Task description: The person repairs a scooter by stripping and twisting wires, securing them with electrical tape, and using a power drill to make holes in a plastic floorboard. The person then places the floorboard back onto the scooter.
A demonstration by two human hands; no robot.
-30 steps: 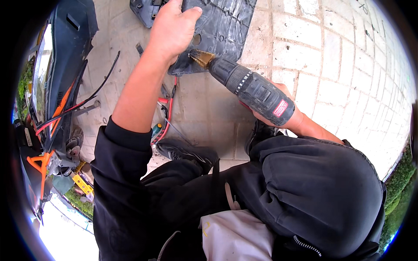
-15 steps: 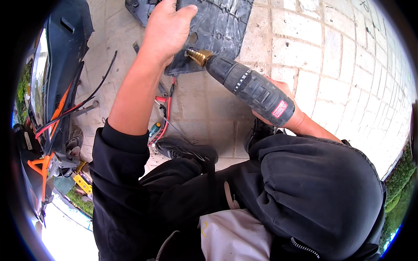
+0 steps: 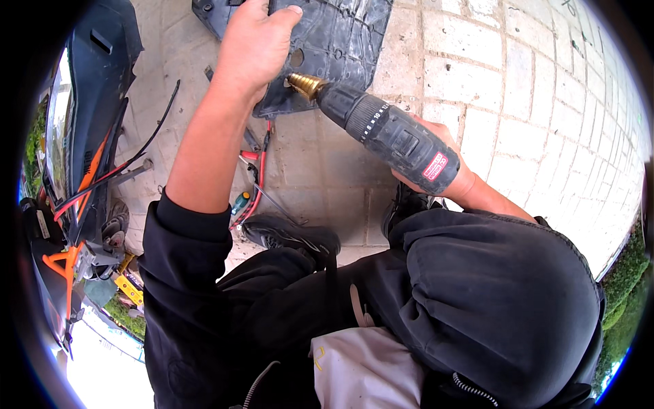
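Observation:
My left hand [image 3: 253,42] is closed on a black plastic panel [image 3: 334,51] at the top, its thumb pointing right along the panel's face. Lower down, my right hand [image 3: 446,135] is wrapped round a black cordless drill [image 3: 392,140]; the tool's body covers most of its fingers. A gold stepped drill bit [image 3: 306,86] sits in the chuck and points up and left. Its tip is against the panel's lower part, just right of my left wrist and below a round hole [image 3: 296,57]. Whether the tip has gone through cannot be made out.
Red and black cables [image 3: 262,160] and a blue-green tool handle [image 3: 241,200] lie on the paving near my shoe [image 3: 289,234]. A dark vehicle with orange parts [image 3: 68,266] stands at the left, a loose black cable [image 3: 160,123] reaching out from it.
The panel, my left hand and the drill with its bit have shifted slightly left. Both hands keep their hold.

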